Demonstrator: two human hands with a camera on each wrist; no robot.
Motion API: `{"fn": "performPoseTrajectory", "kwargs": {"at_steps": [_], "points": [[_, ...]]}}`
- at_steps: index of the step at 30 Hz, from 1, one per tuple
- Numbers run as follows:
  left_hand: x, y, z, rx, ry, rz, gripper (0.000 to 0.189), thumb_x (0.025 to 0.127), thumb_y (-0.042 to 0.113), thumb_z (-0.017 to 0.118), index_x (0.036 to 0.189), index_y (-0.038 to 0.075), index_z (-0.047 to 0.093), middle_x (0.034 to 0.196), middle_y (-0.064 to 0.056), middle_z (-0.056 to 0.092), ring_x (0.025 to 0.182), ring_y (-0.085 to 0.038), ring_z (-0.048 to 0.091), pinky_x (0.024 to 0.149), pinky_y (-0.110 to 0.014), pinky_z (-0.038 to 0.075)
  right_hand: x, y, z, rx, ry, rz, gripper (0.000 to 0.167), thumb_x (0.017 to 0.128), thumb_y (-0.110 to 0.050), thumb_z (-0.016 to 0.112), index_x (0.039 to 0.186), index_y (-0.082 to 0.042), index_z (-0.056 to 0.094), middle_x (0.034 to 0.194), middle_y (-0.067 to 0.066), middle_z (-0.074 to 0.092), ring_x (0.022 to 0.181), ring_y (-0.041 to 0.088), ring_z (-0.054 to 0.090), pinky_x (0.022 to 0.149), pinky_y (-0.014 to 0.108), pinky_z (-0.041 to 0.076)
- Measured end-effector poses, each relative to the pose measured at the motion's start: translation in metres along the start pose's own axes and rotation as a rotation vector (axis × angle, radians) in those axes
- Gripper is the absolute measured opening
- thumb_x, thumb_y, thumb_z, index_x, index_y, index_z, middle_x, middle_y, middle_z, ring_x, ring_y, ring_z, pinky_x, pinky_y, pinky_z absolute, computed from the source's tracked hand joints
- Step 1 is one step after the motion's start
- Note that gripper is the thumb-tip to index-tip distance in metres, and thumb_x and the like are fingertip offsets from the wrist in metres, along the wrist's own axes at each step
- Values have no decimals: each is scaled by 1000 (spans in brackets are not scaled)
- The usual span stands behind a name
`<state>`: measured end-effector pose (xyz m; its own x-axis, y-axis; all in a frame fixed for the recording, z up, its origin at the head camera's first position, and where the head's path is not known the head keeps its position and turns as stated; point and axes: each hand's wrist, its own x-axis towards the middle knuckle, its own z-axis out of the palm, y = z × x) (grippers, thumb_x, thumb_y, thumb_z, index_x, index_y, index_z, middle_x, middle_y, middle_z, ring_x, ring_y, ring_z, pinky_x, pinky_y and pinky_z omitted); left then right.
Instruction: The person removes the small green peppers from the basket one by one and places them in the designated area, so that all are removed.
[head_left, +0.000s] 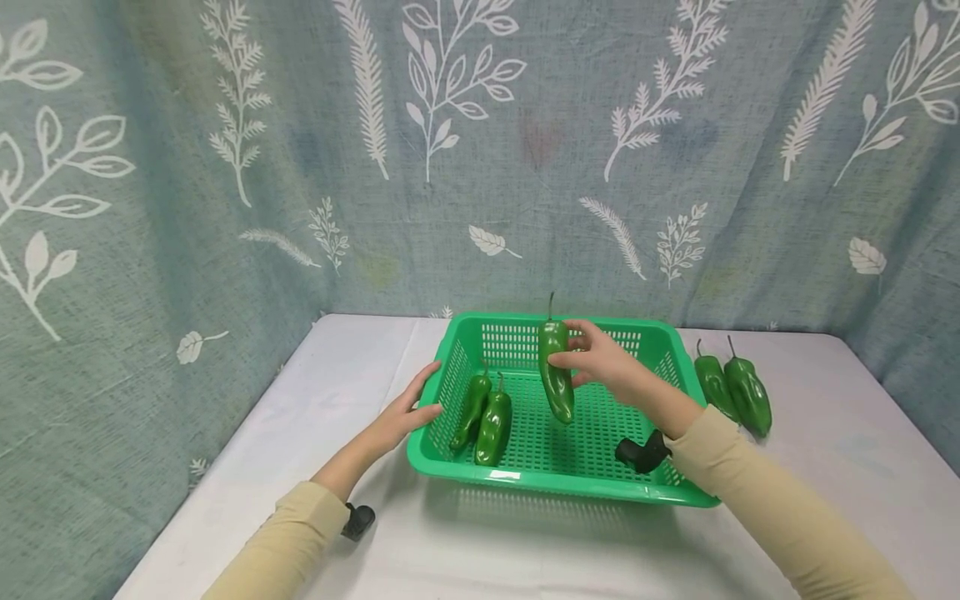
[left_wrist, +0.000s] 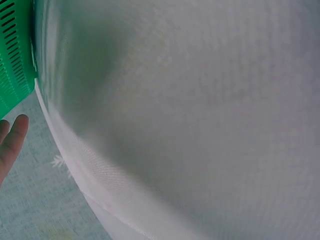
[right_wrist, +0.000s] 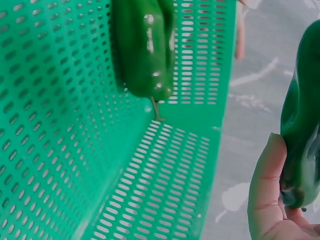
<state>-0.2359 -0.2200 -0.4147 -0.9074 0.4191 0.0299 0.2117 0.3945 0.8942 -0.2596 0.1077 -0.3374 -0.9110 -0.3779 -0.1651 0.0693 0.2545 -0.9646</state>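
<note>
Basket (head_left: 562, 486) in green plastic sat on a white table (head_left: 840, 425), a person's left hand (head_left: 395, 418) at its left rim, thumb and fingers spread and grasping nothing. Just inside that wall, a slim pepper (head_left: 472, 410) and a fuller pepper (head_left: 493, 427) lay side by side on the basket floor, stems toward the back, closer to the left hand than to the right. To their right, apart from both, a third pepper (head_left: 557, 390) hung over the middle of the basket, pinched between thumb and fingers by the right hand (head_left: 603, 360), which reached in from the right. Its long axis ran near upright, stem up, tip down and canted slightly right. Beyond the right wall, an inner pepper (head_left: 717, 387) and an outer pepper (head_left: 748, 396) lay together on the table, just beside the basket.
</note>
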Motion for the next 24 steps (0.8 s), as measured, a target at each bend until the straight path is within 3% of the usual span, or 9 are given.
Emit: {"fn": "performPoseTrajectory", "kwargs": {"at_steps": [13, 19, 24], "points": [[-1, 2, 0, 14, -1, -9, 68, 92, 27, 45, 148, 23, 8, 151, -17, 13, 134, -42, 20, 102, -58, 27, -24, -9, -23, 8, 18, -22, 81, 87, -24, 62, 148, -14, 11, 148, 21, 19, 121, 35, 43, 83, 41, 46], [0, 2, 0, 17, -4, -5, 68, 92, 27, 46, 148, 20, 8, 150, -20, 14, 132, -43, 25, 100, -56, 32, -40, -16, -39, 15, 39, -46, 80, 88, -22, 60, 148, -13, 7, 148, 23, 17, 126, 36, 35, 81, 36, 47], [1, 2, 0, 22, -9, 2, 68, 92, 26, 45, 148, 18, 9, 150, -21, 14, 132, -44, 25, 100, -56, 32, -53, -18, -55, 21, 67, -77, 78, 91, -19, 56, 148, -10, 5, 144, 24, 22, 112, 22, 47, 75, 31, 47]]}}
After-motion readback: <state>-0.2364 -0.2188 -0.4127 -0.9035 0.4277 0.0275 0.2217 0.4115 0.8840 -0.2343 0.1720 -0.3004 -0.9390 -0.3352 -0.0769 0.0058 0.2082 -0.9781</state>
